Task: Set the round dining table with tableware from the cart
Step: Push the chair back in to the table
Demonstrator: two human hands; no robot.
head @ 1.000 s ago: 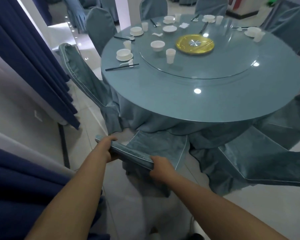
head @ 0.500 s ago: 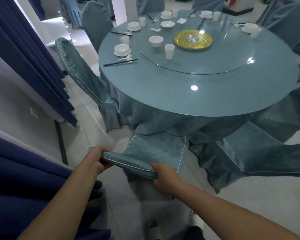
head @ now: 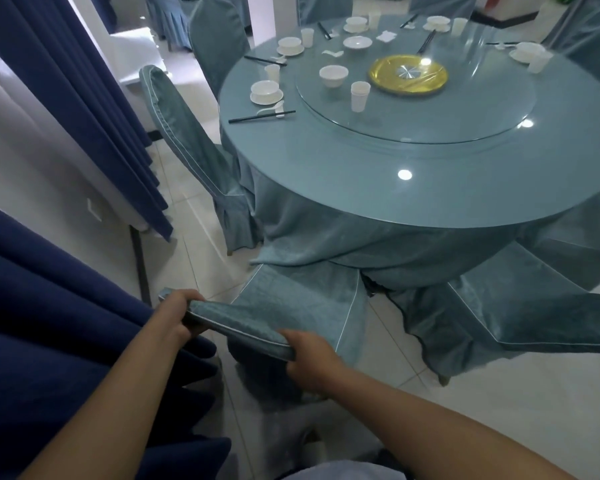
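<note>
Head view, looking down along two bare forearms. At far left, navy curtains hanging just beside the left forearm. Left hand reaching forward, fingers curled over the left end of a chair back in grey-blue cover, thumb hidden beneath. Right hand at the right end of the same top edge, knuckles up, fingers wrapped under the padded rim and gripping it. Chair seat just beyond both sets of fingers, tucked toward the draped cloth. Well beyond the fingers, the round counter with its glass turntable. Far above the left fingers, a bowl on a saucer, spoon and black chopsticks. On the turntable, a white bowl, a stacked cup and a gold plate. Right of the right hand, a second covered chair.
</note>
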